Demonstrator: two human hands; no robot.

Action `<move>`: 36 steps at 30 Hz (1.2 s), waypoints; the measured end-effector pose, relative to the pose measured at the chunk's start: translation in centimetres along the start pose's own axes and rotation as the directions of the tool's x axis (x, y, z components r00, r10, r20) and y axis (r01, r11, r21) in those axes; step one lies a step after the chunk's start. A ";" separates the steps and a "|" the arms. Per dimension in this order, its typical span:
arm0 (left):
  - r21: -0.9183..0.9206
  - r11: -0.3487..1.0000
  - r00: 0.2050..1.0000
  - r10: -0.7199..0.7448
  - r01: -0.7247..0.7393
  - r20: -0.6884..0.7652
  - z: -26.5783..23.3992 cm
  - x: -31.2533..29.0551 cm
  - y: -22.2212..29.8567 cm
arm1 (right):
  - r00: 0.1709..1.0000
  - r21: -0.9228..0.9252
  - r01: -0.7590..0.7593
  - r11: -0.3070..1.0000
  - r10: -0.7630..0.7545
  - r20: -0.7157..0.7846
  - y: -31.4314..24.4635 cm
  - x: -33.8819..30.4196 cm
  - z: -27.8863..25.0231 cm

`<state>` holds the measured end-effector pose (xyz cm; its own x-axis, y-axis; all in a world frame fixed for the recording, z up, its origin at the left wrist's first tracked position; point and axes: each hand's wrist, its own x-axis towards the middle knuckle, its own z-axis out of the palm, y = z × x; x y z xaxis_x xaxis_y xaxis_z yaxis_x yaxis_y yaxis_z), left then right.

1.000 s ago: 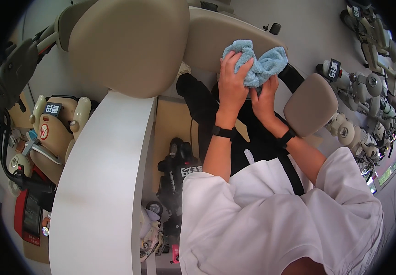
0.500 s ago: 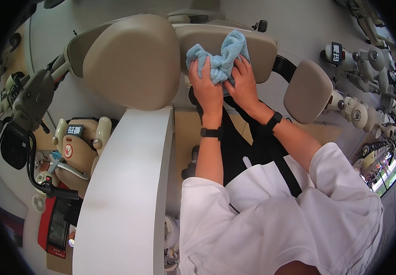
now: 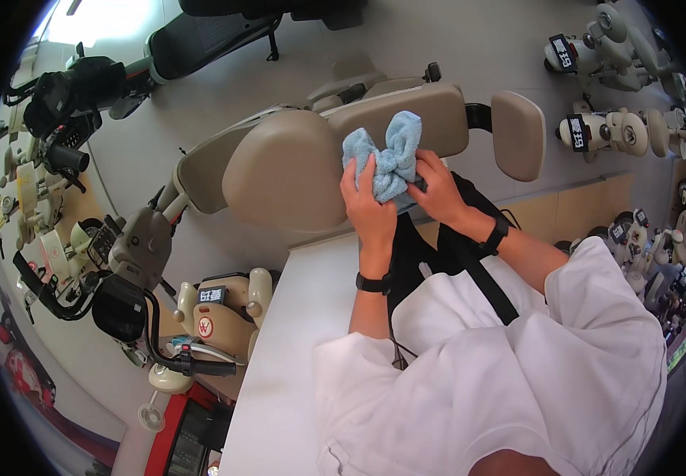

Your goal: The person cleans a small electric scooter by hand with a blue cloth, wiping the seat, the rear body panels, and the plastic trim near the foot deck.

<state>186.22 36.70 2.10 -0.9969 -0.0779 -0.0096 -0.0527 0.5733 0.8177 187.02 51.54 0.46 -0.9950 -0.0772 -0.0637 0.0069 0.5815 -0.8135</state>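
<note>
A light blue terry cloth [image 3: 391, 163] is bunched between my two hands, its middle gathered like a knot and two folds sticking up. My left hand [image 3: 370, 208] grips its left side, with fingers over the front. My right hand [image 3: 441, 193] is closed on its right side; part of those fingers is hidden by the cloth. Behind the cloth is the beige rear seat [image 3: 438, 119] of a scooter. Whether the cloth touches the seat's near side, I cannot tell. Left of my hands is the rounded beige front seat [image 3: 279, 170].
A beige backrest [image 3: 517, 135] stands right of the rear seat. The scooter's black handlebar [image 3: 121, 305] is at left. A white counter [image 3: 295, 341] runs beside my left arm. Another black scooter [image 3: 208, 40] is at the far side, and several more scooters [image 3: 624, 131] line the right.
The view has swung, bringing the black scooter at the far side into sight. Both hands still hold the cloth, now more tightly bunched and nearer the rear seat's near edge.
</note>
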 end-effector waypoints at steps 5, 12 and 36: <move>0.004 0.989 0.969 0.147 -0.149 -0.198 -5.8 2.2 -1.0 | 0.977 0.085 0.180 0.980 -0.168 -0.130 -5.8 2.9 3.1; 0.122 0.982 0.932 0.179 -0.147 -0.315 -10.5 3.3 -5.3 | 0.944 0.045 0.308 0.950 -0.299 -0.137 -9.9 5.3 8.6; 0.275 0.960 0.996 0.073 -0.057 -0.047 -6.1 -2.1 -5.6 | 0.985 0.218 -0.173 0.960 0.167 0.048 -4.8 -2.8 9.4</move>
<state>188.96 28.67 1.01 -0.9942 -0.0742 0.0772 -0.0094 0.7789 0.6271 190.70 41.35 -0.89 -0.9740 -0.0175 -0.2259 0.2009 0.3950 -0.8964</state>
